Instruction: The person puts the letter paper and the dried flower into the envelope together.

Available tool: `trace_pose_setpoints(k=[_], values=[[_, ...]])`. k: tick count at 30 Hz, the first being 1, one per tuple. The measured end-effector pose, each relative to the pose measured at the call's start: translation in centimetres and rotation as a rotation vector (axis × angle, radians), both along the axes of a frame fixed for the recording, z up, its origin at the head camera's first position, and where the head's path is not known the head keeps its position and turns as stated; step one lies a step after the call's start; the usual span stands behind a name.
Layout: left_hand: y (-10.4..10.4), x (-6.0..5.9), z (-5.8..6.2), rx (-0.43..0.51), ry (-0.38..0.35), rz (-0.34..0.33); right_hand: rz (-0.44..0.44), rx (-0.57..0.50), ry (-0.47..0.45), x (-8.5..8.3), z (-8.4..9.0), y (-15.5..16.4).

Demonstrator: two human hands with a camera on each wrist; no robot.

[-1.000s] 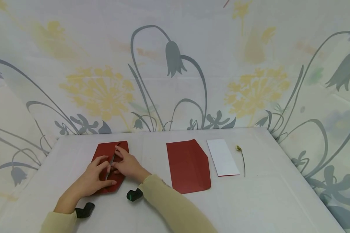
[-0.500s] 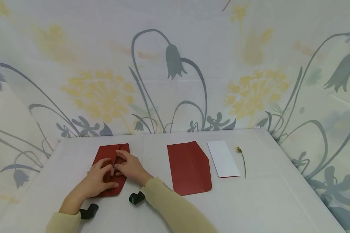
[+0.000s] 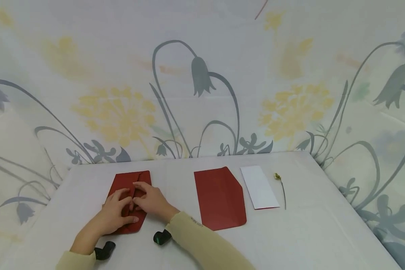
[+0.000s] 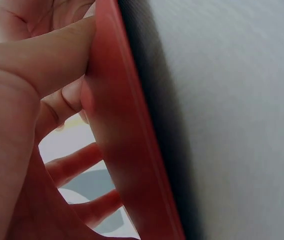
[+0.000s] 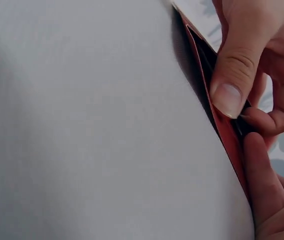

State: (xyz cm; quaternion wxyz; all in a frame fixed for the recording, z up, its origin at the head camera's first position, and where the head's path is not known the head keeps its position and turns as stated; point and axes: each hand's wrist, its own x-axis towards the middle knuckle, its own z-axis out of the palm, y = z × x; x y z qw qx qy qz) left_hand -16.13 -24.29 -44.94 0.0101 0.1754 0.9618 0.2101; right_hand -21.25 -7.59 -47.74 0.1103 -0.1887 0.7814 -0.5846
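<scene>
A red envelope [image 3: 124, 180] lies on the left of the white table, a dark seam running down its flap [image 3: 146, 179]. My left hand [image 3: 104, 218] grips its near left part, thumb along the lower edge and the other fingers bent over the surface. My right hand [image 3: 155, 202] holds the flap's edge between thumb and index finger. In the right wrist view the left thumb [image 5: 239, 70] presses the red edge beside a narrow dark gap. A right-hand finger [image 5: 262, 170] meets that gap from below. The left wrist view has the envelope [image 4: 127, 145] edge-on, slightly raised from the table.
Right of the hands lies another red envelope [image 3: 219, 198], its cut-cornered side facing right. Beside it are a white card [image 3: 259, 187] with a red lower edge and a single dried flower [image 3: 282, 187] on a thin stem. A flower-printed cloth [image 3: 202, 112] hangs behind the table.
The pale strip along the flap's edge, visible a second ago, no longer shows; a dark seam is there instead. Both hands stay at the envelope, and the whole head view has shifted slightly.
</scene>
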Motion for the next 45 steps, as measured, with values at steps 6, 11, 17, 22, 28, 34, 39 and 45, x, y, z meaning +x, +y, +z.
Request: trace_pose_setpoints(k=[6,11,17,22,28,34,39,45], values=[[0.0,-0.3,-0.2,0.005,0.005,0.001,0.025,-0.035,-0.026,-0.1,0.5,0.6],[0.2,-0.2,-0.2,0.011,-0.011,0.001,0.014,-0.049,-0.039,-0.3,1.0,1.2],[0.2,0.1,-0.3,0.026,-0.017,0.005,0.006,-0.022,-0.053,-0.2,1.3,2.4],[0.1,0.1,-0.2,0.028,-0.029,0.017,0.035,-0.037,-0.064,0.0,1.6,3.7],[0.0,0.1,-0.2,0.03,-0.034,0.018,0.085,-0.029,-0.037,0.3,2.4,6.2],[-0.1,0.3,-0.3,0.031,-0.039,0.014,0.123,0.014,0.021,1.0,3.0,9.9],[-0.2,0.3,-0.2,0.045,-0.046,0.009,0.13,0.07,0.101,1.8,3.1,13.7],[0.1,0.0,-0.1,0.05,-0.039,0.004,0.102,0.157,0.205,3.1,4.0,19.4]])
